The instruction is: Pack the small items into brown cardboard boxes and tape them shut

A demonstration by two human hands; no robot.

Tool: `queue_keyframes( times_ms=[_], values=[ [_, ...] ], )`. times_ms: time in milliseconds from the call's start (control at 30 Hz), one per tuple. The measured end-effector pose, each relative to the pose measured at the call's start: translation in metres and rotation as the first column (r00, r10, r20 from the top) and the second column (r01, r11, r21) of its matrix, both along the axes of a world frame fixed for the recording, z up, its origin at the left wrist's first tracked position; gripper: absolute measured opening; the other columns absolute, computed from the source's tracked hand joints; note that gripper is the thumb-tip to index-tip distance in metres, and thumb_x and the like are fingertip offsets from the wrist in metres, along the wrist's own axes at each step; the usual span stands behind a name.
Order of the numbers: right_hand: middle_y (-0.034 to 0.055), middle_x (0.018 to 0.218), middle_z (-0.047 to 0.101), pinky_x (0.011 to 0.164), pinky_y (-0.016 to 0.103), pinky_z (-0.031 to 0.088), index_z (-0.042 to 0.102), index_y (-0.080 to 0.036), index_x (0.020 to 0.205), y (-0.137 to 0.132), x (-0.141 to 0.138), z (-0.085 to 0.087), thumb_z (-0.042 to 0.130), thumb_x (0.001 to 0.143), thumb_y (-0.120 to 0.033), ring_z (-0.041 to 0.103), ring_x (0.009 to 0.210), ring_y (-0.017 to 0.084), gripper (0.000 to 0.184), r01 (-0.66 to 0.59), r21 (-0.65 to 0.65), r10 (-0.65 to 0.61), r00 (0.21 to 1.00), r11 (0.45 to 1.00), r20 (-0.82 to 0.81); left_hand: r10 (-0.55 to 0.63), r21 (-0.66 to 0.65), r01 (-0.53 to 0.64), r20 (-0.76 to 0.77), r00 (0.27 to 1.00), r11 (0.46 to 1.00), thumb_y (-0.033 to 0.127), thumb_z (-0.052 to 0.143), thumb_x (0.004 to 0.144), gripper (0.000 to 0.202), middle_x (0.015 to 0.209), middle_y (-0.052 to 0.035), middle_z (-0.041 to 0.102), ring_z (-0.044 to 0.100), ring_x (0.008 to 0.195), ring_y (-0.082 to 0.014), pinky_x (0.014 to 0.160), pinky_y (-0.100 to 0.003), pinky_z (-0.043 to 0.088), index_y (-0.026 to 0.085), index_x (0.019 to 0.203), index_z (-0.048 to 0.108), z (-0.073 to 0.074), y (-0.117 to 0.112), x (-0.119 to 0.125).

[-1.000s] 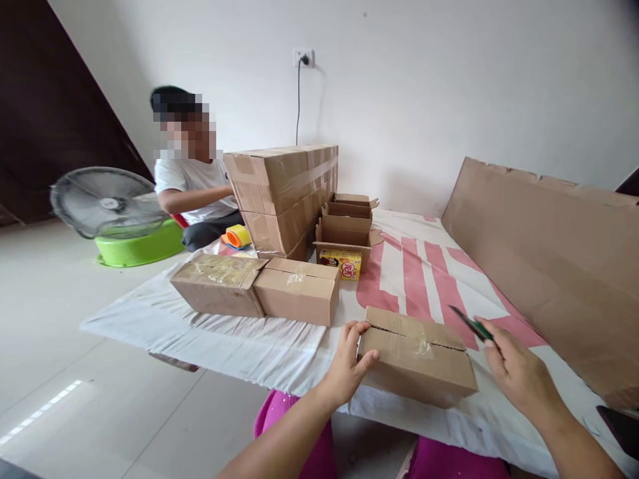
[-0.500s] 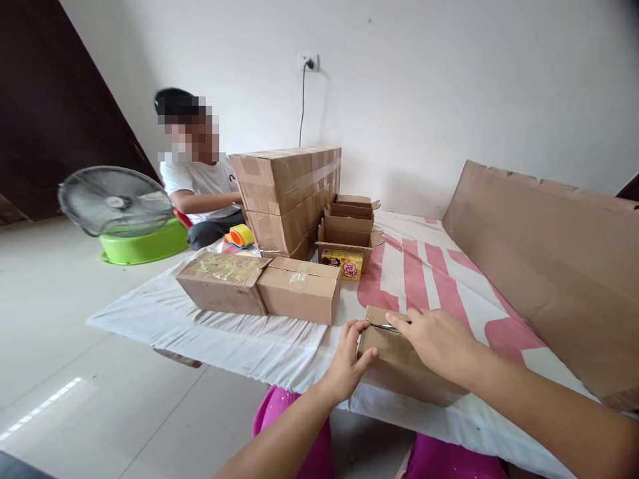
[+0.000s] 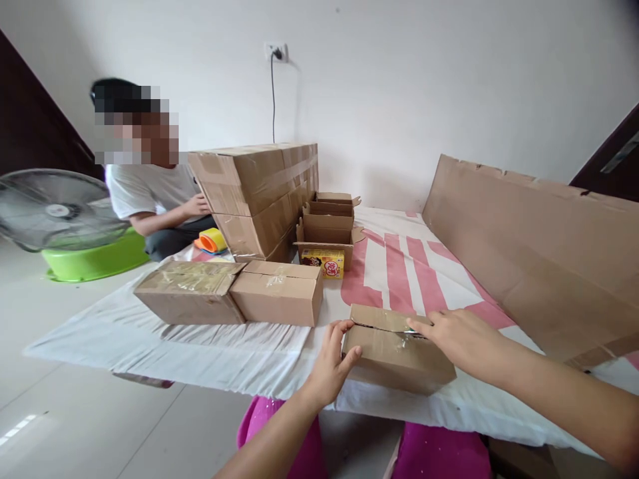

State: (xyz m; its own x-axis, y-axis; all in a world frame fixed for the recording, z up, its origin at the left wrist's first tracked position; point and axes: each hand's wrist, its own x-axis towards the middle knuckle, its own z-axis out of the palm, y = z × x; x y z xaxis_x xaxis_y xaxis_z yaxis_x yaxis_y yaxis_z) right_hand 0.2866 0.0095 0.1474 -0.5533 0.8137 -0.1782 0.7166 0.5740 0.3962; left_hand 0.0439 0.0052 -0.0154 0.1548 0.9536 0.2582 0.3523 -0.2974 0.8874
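Note:
In front of me a taped cardboard box (image 3: 394,356) lies near the table's front edge, a slit running along its top seam. My left hand (image 3: 332,362) grips the box's left end, fingers on the top edge and thumb at the front. Over the seam, toward the right end, my right hand (image 3: 456,336) is closed around a slim shiny metal blade (image 3: 413,334). Most of this tool is hidden under the fingers, so its exact kind does not show. Clear tape glints beside the blade.
Two closed boxes (image 3: 277,293) lie to the left. Behind them stand stacked taped cartons (image 3: 254,193), open boxes (image 3: 327,233) and a yellow printed packet (image 3: 323,263). A co-worker (image 3: 150,199) sits at the far left near a fan (image 3: 60,209). A large cardboard sheet (image 3: 539,253) leans at right.
My right hand has drawn the blade rightward along the top seam, leaving a visible slit. My left hand still holds the box's left end. The whole view has shifted right.

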Motion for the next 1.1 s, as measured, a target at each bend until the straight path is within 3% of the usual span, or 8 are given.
queue_keyframes(
  times_ms=[233, 333, 433, 600, 800, 900, 1033, 1100],
  values=[
    [0.0049, 0.073, 0.068, 0.051, 0.026, 0.037, 0.067, -0.028, 0.117, -0.009, 0.05, -0.005, 0.044, 0.076, 0.004, 0.065, 0.062, 0.019, 0.057, 0.122, 0.018, -0.121, 0.992, 0.992, -0.041, -0.035, -0.013, 0.035, 0.008, 0.999, 0.999, 0.046, 0.048, 0.092, 0.042, 0.128, -0.0096, 0.048, 0.044, 0.123, -0.0248, 0.1, -0.041, 0.039, 0.027, 0.128, 0.044, 0.002, 0.0, 0.002],
    [0.0045, 0.086, 0.072, 0.058, 0.028, 0.046, 0.066, -0.033, 0.119, -0.005, 0.083, -0.012, 0.046, 0.088, -0.015, 0.068, 0.074, 0.021, 0.041, 0.132, -0.057, -0.142, 0.955, 0.99, -0.26, -0.04, -0.016, 0.04, 0.014, 0.999, 0.999, 0.046, 0.048, 0.092, 0.042, 0.128, -0.0093, 0.048, 0.045, 0.122, -0.0246, 0.099, -0.04, 0.041, 0.027, 0.129, 0.043, 0.002, 0.0, 0.0],
    [0.0038, 0.114, 0.07, 0.079, 0.032, 0.052, 0.062, -0.032, 0.125, 0.004, 0.124, -0.029, 0.044, 0.092, -0.037, 0.067, 0.098, 0.022, 0.037, 0.198, -0.117, -0.229, 0.782, 0.973, -0.58, -0.038, -0.005, 0.038, -0.008, 0.999, 0.999, 0.045, 0.047, 0.092, 0.042, 0.127, -0.0099, 0.048, 0.046, 0.121, -0.0247, 0.098, -0.04, 0.042, 0.026, 0.129, 0.043, 0.002, -0.001, 0.0],
    [0.0105, 0.1, 0.074, 0.069, 0.035, 0.055, 0.055, -0.018, 0.129, 0.011, 0.176, -0.11, 0.034, 0.092, -0.042, 0.071, 0.072, 0.022, 0.049, 0.564, -0.205, -0.483, 0.402, 0.8, -0.778, 0.025, 0.172, 0.002, -0.154, 0.988, 0.985, 0.035, 0.044, 0.094, 0.039, 0.137, -0.0114, 0.04, 0.04, 0.129, -0.0254, 0.106, -0.045, 0.038, 0.026, 0.132, 0.04, 0.009, -0.004, 0.005],
    [0.0102, 0.094, 0.073, 0.072, 0.042, 0.055, 0.067, -0.019, 0.107, -0.008, 0.175, -0.208, 0.049, 0.087, -0.036, 0.07, 0.089, 0.029, 0.032, 0.511, -0.044, -0.401, 0.617, 0.859, -0.677, 0.132, 0.425, 0.052, -0.392, 0.911, 0.903, 0.024, 0.05, 0.089, 0.031, 0.127, -0.0118, 0.048, 0.041, 0.125, -0.0296, 0.102, -0.049, 0.036, 0.023, 0.12, 0.05, 0.023, -0.003, 0.014],
    [0.011, 0.093, 0.071, 0.079, 0.045, 0.054, 0.067, -0.018, 0.103, -0.009, 0.163, -0.202, 0.053, 0.087, -0.038, 0.067, 0.091, 0.03, 0.03, 0.474, 0.077, -0.274, 0.626, 0.877, -0.73, 0.141, 0.432, 0.064, -0.425, 0.894, 0.9, 0.029, 0.056, 0.087, 0.031, 0.123, -0.0119, 0.051, 0.046, 0.117, -0.0293, 0.098, -0.046, 0.038, 0.021, 0.117, 0.052, 0.029, 0.002, 0.019],
    [0.0103, 0.105, 0.065, 0.089, 0.046, 0.051, 0.062, -0.022, 0.109, -0.009, 0.129, -0.145, 0.053, 0.09, -0.039, 0.061, 0.101, 0.026, 0.027, 0.415, 0.226, -0.037, 0.537, 0.881, -0.843, 0.095, 0.412, 0.119, -0.462, 0.882, 0.903, 0.032, 0.058, 0.085, 0.034, 0.12, -0.0104, 0.057, 0.048, 0.115, -0.0292, 0.096, -0.045, 0.038, 0.021, 0.116, 0.053, 0.035, 0.005, 0.027],
    [0.0092, 0.111, 0.061, 0.091, 0.043, 0.05, 0.06, -0.024, 0.113, -0.011, 0.104, -0.116, 0.058, 0.089, -0.037, 0.058, 0.105, 0.024, 0.027, 0.244, 0.258, 0.083, 0.555, 0.935, -0.828, 0.099, 0.418, 0.124, -0.473, 0.876, 0.9, 0.034, 0.059, 0.085, 0.035, 0.119, -0.0102, 0.058, 0.049, 0.115, -0.0298, 0.097, -0.045, 0.036, 0.021, 0.116, 0.054, 0.035, 0.005, 0.03]
  ],
)
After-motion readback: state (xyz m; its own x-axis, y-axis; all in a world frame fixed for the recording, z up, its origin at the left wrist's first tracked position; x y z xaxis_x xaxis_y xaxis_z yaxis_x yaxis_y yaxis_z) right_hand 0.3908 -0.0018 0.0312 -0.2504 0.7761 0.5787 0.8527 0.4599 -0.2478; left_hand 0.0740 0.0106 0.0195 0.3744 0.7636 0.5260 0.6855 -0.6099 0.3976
